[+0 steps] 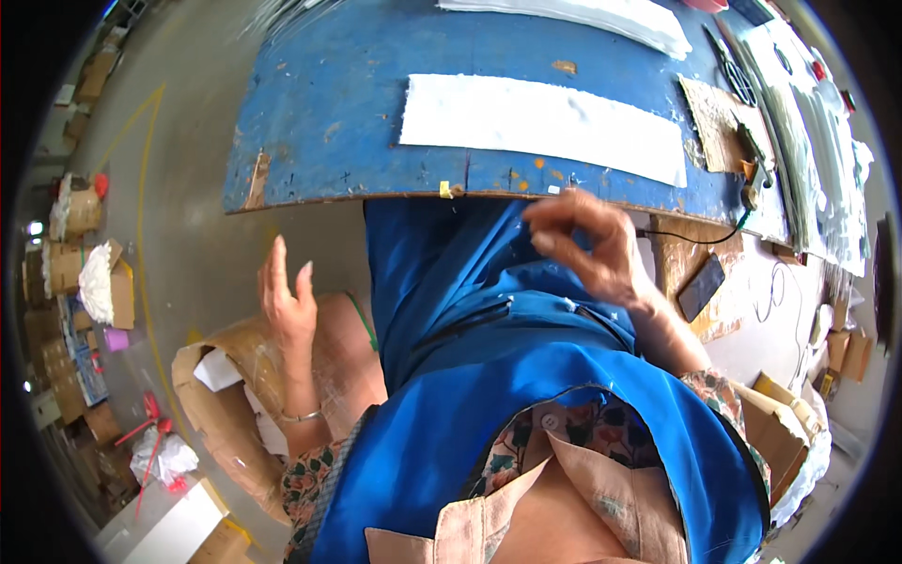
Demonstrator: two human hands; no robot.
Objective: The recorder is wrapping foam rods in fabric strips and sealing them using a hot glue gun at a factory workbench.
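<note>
My left hand point(287, 299) is raised beside my body with flat, parted fingers and holds nothing; it hovers over an open cardboard box point(221, 395) on the floor. My right hand point(587, 240) is in front of my blue apron point(470, 310), just below the near edge of the blue worktable point(319, 113). Its fingers curl toward each other, thumb near fingertips; I cannot tell whether something tiny is pinched. A long white strip of fabric point(540, 122) lies flat on the table above that hand.
A second white strip point(601, 17) lies at the table's far edge. A cardboard piece point(719, 122), a tool with a black cable point(752, 179) and clear plastic sheets point(808, 122) sit at right. A dark phone point(701, 287) rests on a lower surface. Boxes point(66, 273) line the floor at left.
</note>
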